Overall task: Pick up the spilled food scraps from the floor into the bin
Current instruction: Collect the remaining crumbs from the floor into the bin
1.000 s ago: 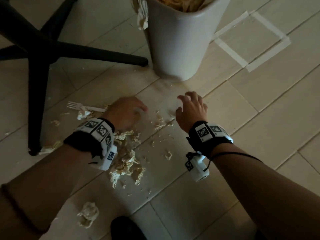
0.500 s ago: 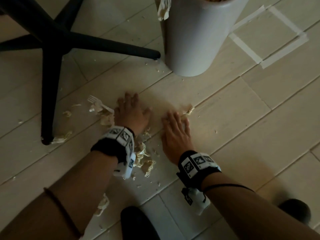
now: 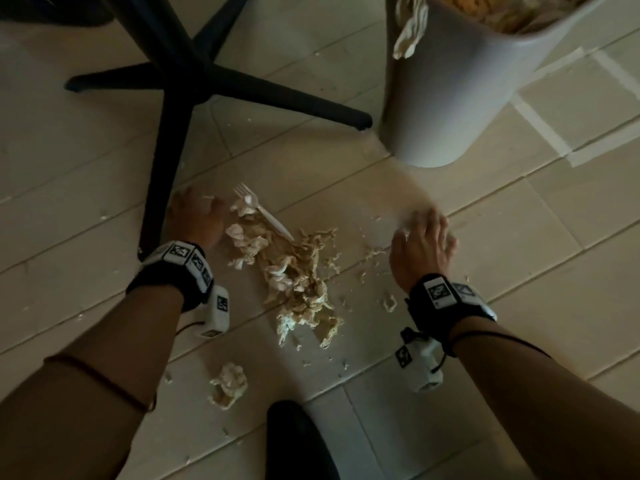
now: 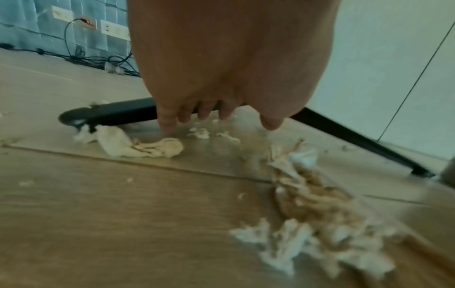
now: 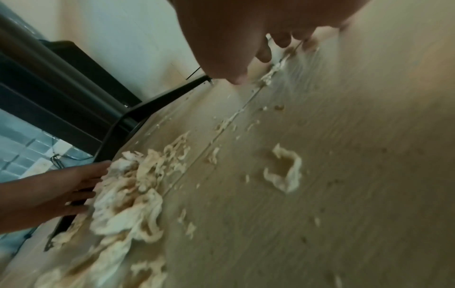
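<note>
A heap of pale noodle-like food scraps [image 3: 298, 282] lies on the wooden floor between my hands. My left hand [image 3: 199, 218] is at the heap's left edge, fingers straight and down on the floor, touching the scraps [image 5: 128, 191]. My right hand [image 3: 424, 242] lies spread and blurred on the floor to the right of the heap, over a few loose bits [image 5: 270, 74]. Neither hand holds anything. The white bin [image 3: 460, 98] stands at the top right, full of scraps, one piece hanging over its rim. A white plastic fork [image 3: 263, 213] lies on the heap's upper end.
A black chair base [image 3: 180, 74] spreads over the upper left, one leg [image 4: 118, 113] just beyond my left fingers. A separate clump [image 3: 230, 384] lies near a dark shoe [image 3: 298, 441]. A noodle ring [image 5: 285, 171] lies near my right wrist. White tape marks [image 3: 540, 126] are beside the bin.
My hands, side by side half a second ago, have spread apart to either side of the heap. The left went toward the chair leg, the right swept outward to the right.
</note>
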